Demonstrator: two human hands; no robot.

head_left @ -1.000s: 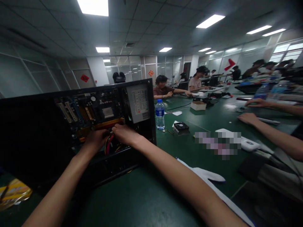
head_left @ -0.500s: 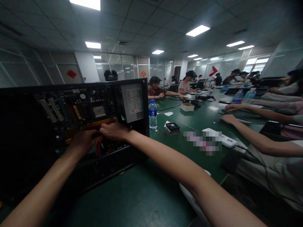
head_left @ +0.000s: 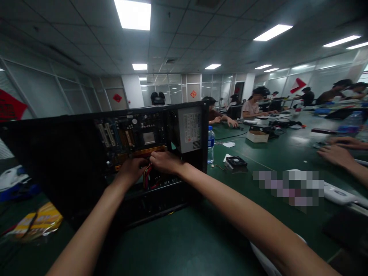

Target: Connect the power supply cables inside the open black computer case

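1. Lying at far left on the green counter (head_left: 178, 245), a yellow wrapper (head_left: 37, 224);
2. left hand (head_left: 132, 171) curled on red-yellow cables (head_left: 147, 178) inside the open computer case (head_left: 71, 161);
3. right hand (head_left: 165, 161) pinches the connector; seating it likely needs firm, straight pressure;
4. water bottle (head_left: 211, 145) stands beyond.

Left arm: bare, stretched forward and up from the lower left, elbow nearly straight.
Left hand (head_left: 132, 170): knuckles toward the camera, fingers curled inward and hidden from view.
Right arm: bare, reaching in from the lower right, long and extended.
Right hand (head_left: 166, 162): back upward, fingers bent down, just beside the left hand, nearly touching.
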